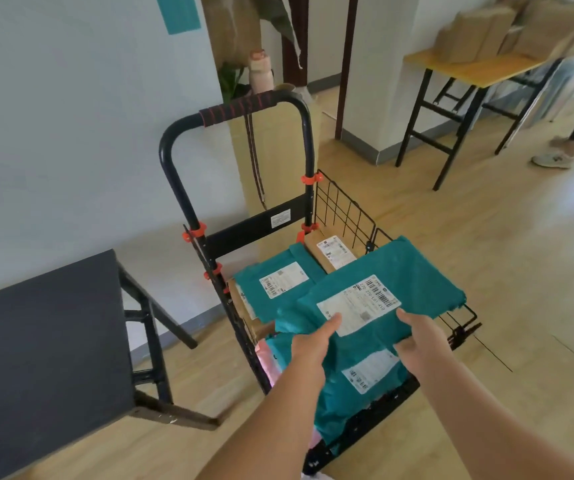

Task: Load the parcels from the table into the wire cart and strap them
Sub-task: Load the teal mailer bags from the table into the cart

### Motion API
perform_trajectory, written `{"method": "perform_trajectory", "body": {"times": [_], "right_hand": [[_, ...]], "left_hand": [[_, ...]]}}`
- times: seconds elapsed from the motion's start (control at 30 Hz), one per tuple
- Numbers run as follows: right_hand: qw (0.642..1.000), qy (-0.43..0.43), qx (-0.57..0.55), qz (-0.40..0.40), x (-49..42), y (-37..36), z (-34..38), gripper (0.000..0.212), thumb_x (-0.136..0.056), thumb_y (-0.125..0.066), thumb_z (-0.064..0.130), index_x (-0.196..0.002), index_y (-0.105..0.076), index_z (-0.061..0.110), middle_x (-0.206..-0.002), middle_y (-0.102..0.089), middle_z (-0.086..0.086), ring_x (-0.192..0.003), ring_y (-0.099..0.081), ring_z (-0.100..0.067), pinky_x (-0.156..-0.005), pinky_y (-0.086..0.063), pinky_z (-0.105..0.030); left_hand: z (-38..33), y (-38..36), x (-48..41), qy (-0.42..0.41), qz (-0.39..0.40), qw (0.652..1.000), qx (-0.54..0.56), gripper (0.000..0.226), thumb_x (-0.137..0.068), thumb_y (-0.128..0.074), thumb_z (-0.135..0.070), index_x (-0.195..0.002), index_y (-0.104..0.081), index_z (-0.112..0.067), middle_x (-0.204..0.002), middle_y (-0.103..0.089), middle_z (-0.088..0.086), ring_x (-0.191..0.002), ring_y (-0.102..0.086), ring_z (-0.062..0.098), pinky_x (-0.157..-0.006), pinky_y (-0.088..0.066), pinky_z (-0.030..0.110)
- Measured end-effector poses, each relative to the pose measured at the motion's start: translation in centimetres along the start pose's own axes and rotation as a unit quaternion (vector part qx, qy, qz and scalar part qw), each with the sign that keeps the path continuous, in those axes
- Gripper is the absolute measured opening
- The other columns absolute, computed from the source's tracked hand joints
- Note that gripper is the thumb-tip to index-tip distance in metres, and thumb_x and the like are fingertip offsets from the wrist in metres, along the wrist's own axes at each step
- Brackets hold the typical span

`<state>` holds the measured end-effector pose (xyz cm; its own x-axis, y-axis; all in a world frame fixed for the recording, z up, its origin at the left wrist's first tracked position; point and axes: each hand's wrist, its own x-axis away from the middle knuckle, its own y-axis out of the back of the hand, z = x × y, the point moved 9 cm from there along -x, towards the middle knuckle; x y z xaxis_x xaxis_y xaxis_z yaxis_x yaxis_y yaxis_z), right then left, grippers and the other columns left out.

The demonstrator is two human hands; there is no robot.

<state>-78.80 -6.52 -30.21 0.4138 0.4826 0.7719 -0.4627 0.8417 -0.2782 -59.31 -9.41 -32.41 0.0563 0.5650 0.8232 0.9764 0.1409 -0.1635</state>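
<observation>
Both hands grip one flat teal parcel [386, 292] over the wire cart [344, 209]; the left hand [313, 341] pinches its near-left edge, thumb lying on the white shipping label, and the right hand [420, 337] clamps the near-right edge, thumb on top and fingers hidden beneath; the parcel is a soft plastic mailer, slightly crinkled, tilted up at its far corner and overhanging the cart's right rim.

Below it the basket already holds several items; a second teal mailer [278, 278] lies flat toward the handle side, a brown cardboard box [330, 251] with a printed label sits in the far corner against the grid wall, and another teal mailer [358, 379] with a white label lies nearest the person; a pink, glossy edge [264, 358] shows at the left side, its shape unclear.

The cart is black metal with a square wire grid, orange plastic clips on the uprights, and a curved tubular handle [237, 109] wrapped in a black-and-red cord; a loop of that cord hangs down from it.

The dark, matte worktop [43, 348] on folding black legs stands to the left; a wooden-topped table [469, 69] bearing brown boxes stands far right, on the pale wood-plank floor.
</observation>
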Motion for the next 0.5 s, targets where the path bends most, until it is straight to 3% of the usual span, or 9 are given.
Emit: {"method": "perform_trajectory", "body": {"times": [0.07, 0.17, 0.33, 0.43, 0.5], "right_hand": [[0.999, -0.004, 0.019, 0.031, -1.3, -1.2, 0.4, 0.03, -0.092, -0.059, -0.007, -0.116, -0.06, 0.011, -0.121, -0.066, -0.006, -0.107, -0.063, -0.025, -0.092, -0.051, -0.04], [0.996, -0.041, 0.059, 0.057, -2.9, -2.4, -0.3, 0.033, -0.089, -0.062, -0.007, -0.117, -0.059, 0.008, -0.116, -0.069, -0.01, -0.103, -0.066, -0.026, -0.081, -0.054, -0.041], [0.998, -0.032, 0.045, -0.028, -6.5, -0.6, 0.2, 0.039, -0.084, -0.074, 0.01, -0.118, -0.054, 0.014, -0.122, -0.063, -0.009, -0.111, -0.061, -0.028, -0.099, -0.05, -0.047], [0.982, -0.017, 0.159, -0.103, -8.5, 2.7, 1.9, 0.056, -0.084, -0.077, 0.026, -0.132, -0.05, 0.016, -0.126, -0.057, -0.011, -0.115, -0.057, -0.031, -0.091, -0.054, -0.048], [0.961, 0.0, 0.245, -0.13, -9.5, 3.6, 2.7, 0.05, -0.082, -0.077, 0.031, -0.127, -0.058, 0.019, -0.119, -0.06, -0.009, -0.108, -0.059, -0.03, -0.083, -0.057, -0.046]], "left_hand": [[-0.9, -0.8, -1.4, 0.002, 0.013, 1.0, -0.018, 0.063, -0.064, -0.091, -0.032, -0.114, -0.062, -0.009, -0.117, -0.068, 0.013, -0.104, -0.066, 0.034, -0.095, -0.052, 0.05], [-2.3, -0.4, -4.0, -0.007, -0.012, 0.999, -0.041, 0.04, -0.07, -0.088, -0.02, -0.098, -0.061, -0.011, -0.11, -0.07, 0.013, -0.097, -0.068, 0.033, -0.092, -0.054, 0.049], [-2.7, 2.7, -7.4, 0.023, -0.039, 0.994, -0.095, 0.062, -0.073, -0.086, -0.015, -0.124, -0.052, -0.003, -0.123, -0.062, 0.015, -0.112, -0.06, 0.035, -0.099, -0.049, 0.049], [-0.5, 4.5, -8.0, 0.075, -0.039, 0.992, -0.097, 0.058, -0.077, -0.081, -0.004, -0.127, -0.054, 0.001, -0.119, -0.065, 0.02, -0.107, -0.064, 0.038, -0.095, -0.051, 0.053], [1.4, 4.8, -8.1, 0.111, -0.022, 0.989, -0.095, 0.044, -0.079, -0.076, 0.0, -0.12, -0.06, 0.002, -0.11, -0.07, 0.021, -0.099, -0.068, 0.038, -0.091, -0.053, 0.055]]}}
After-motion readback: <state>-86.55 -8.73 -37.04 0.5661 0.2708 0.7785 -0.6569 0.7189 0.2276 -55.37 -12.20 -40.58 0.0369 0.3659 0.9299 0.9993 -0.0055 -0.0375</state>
